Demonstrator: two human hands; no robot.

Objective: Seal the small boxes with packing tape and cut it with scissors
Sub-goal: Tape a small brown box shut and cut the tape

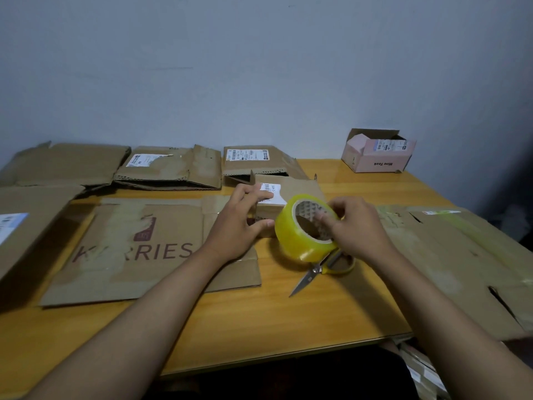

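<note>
A small brown box (300,187) with a white label sits mid-table. My left hand (240,220) holds its left end, fingers over the top and thumb against the near side. My right hand (356,226) grips a yellowish roll of packing tape (297,238) just right of the box, thumb inside the core. Scissors (313,275) with yellow handles lie on the table under the roll, blades pointing toward me.
Flattened cartons cover the wooden table (259,321): a printed one (138,249) at left, a large one (455,261) at right, several folded ones along the wall. An open pink box (377,154) stands at the back right. The table's front edge is near.
</note>
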